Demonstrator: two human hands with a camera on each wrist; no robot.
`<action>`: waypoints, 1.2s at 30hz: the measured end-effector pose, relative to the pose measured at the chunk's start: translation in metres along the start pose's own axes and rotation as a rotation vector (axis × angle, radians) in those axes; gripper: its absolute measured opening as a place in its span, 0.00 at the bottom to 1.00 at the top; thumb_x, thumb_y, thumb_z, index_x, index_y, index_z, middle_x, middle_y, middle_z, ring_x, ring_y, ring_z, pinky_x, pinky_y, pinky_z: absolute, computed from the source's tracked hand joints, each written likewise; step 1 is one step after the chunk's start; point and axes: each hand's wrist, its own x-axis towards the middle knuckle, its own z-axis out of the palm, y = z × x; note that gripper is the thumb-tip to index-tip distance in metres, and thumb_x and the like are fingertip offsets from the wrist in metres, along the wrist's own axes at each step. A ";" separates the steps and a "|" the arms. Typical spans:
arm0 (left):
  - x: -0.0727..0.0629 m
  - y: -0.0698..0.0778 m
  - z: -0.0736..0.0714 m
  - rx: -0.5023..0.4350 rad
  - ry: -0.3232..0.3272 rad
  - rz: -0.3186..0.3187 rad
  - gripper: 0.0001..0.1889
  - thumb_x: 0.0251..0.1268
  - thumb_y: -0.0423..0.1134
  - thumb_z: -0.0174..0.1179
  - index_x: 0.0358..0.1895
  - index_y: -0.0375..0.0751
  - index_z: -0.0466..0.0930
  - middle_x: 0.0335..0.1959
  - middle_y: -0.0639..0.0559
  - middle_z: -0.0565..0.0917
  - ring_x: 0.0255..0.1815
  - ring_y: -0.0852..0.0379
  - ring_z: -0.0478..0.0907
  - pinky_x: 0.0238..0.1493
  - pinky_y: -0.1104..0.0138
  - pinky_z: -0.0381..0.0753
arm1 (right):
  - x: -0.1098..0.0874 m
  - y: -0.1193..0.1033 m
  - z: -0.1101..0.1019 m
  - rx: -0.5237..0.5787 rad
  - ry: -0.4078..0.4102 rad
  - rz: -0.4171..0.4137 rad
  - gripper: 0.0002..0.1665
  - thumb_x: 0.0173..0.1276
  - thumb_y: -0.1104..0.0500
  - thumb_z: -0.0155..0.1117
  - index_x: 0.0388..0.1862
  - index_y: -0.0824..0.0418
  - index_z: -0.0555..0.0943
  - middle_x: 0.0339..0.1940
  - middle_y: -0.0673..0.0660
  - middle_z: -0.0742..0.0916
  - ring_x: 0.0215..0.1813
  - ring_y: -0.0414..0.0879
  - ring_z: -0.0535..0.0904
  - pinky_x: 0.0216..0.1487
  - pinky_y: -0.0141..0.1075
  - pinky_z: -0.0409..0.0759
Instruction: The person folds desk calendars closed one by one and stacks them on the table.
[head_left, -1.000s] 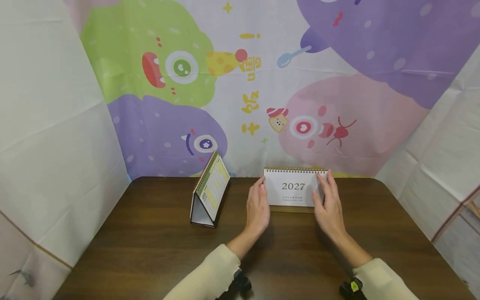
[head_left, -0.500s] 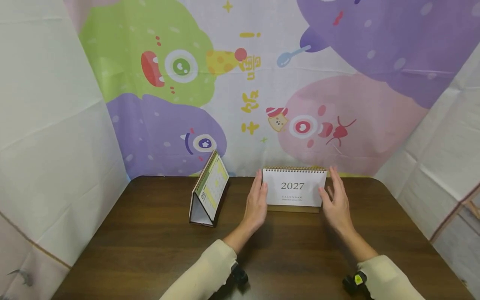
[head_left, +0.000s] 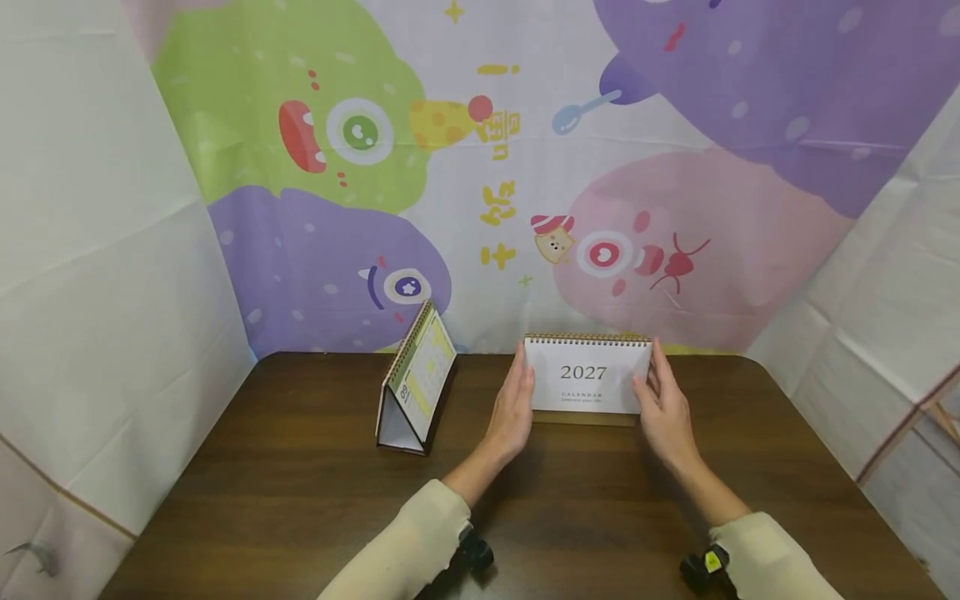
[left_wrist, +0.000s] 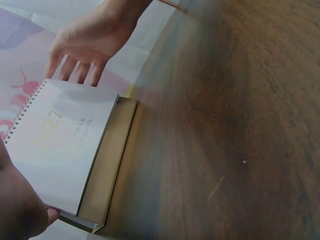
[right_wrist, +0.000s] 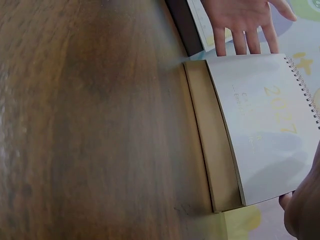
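A white desk calendar point(head_left: 583, 392) marked 2027 stands tented on its brown base near the back of the table, its spiral binding on top. My left hand point(head_left: 512, 410) is at its left edge, fingers reaching up along the side with the thumb toward the front. On the opposite side, my right hand point(head_left: 667, 417) lies along the right edge with its thumb at the front corner. In the left wrist view, the straight fingers of the right hand point(left_wrist: 92, 45) meet the calendar's side. Likewise the left hand point(right_wrist: 245, 22) has straight fingers at the other side in the right wrist view.
A second desk calendar point(head_left: 420, 379) with a green and yellow page stands angled to the left. Under both calendars is a dark wood table point(head_left: 300, 500). A cartoon-printed cloth point(head_left: 480, 308) hangs directly behind, with pale cloth walls point(head_left: 112, 250) at the sides.
My right hand first drew off the calendar's front to the right, leaving a gap, then came back in to its right edge. The left hand stayed by the left edge.
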 end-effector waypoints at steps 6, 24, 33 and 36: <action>-0.004 0.005 -0.002 -0.043 0.009 0.023 0.37 0.96 0.63 0.32 0.96 0.53 0.43 0.97 0.55 0.48 0.98 0.52 0.48 0.98 0.53 0.49 | 0.000 0.001 0.002 0.032 0.025 -0.011 0.44 0.90 0.64 0.57 0.96 0.56 0.53 0.95 0.65 0.63 0.90 0.67 0.67 0.70 0.08 0.67; -0.002 -0.021 -0.005 -0.033 -0.012 -0.005 0.35 0.96 0.62 0.32 0.95 0.61 0.38 0.97 0.60 0.45 0.98 0.51 0.46 0.98 0.50 0.49 | -0.005 -0.004 0.010 0.078 0.009 -0.005 0.43 0.91 0.64 0.55 0.96 0.57 0.51 0.96 0.65 0.59 0.90 0.69 0.64 0.71 0.09 0.68; -0.015 -0.004 -0.019 -0.062 0.015 0.011 0.37 0.96 0.61 0.34 0.96 0.51 0.42 0.98 0.50 0.48 0.98 0.48 0.47 0.97 0.59 0.47 | -0.008 -0.010 0.020 0.112 0.020 0.005 0.43 0.90 0.66 0.56 0.96 0.60 0.53 0.96 0.65 0.60 0.91 0.68 0.64 0.74 0.13 0.68; -0.021 0.010 -0.026 -0.035 0.020 0.036 0.39 0.96 0.62 0.33 0.95 0.46 0.43 0.97 0.45 0.49 0.98 0.46 0.48 0.98 0.58 0.47 | -0.010 -0.013 0.024 0.118 0.026 0.009 0.43 0.89 0.67 0.56 0.96 0.61 0.52 0.96 0.66 0.59 0.92 0.67 0.63 0.75 0.13 0.68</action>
